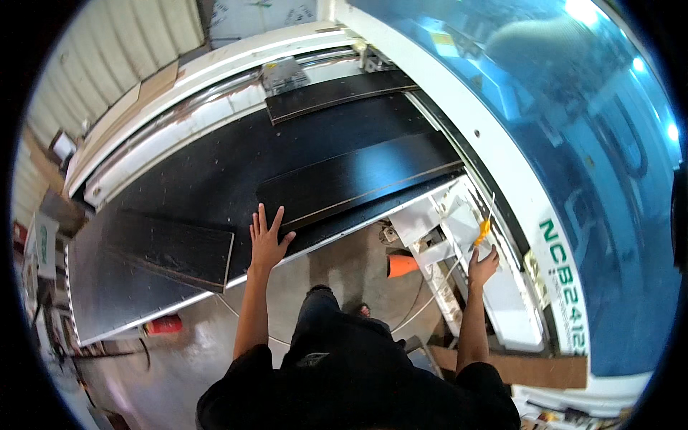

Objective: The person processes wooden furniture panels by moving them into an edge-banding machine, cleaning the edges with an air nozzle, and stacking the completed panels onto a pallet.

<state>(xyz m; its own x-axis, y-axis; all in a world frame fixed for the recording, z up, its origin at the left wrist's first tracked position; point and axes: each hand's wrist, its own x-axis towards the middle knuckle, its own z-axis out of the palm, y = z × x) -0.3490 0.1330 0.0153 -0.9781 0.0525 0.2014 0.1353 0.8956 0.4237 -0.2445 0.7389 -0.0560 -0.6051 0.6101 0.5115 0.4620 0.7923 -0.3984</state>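
Note:
My left hand [266, 238] lies with fingers spread at the near left end of a long dark board [358, 176]. That board rests on a black machine table [172, 172], its pale cut edge facing me. Over at the right, my right hand [483, 266] is closed around a yellow-orange air blow gun [484, 231]. The gun's thin nozzle points away from me, and a pale hose [430, 304] trails from it toward the floor. A second dark board [344, 94] lies at the table's far side. A shorter dark panel [179, 251] sits on the left part.
A white machine housing with a blue see-through cover [559, 107] rises on the right. Below the table edge are an orange cone-shaped object [401, 266] and a red object [163, 325]. A metal clamp block [284, 74] sits on the far rail. A brown strip [545, 369] lies at the lower right.

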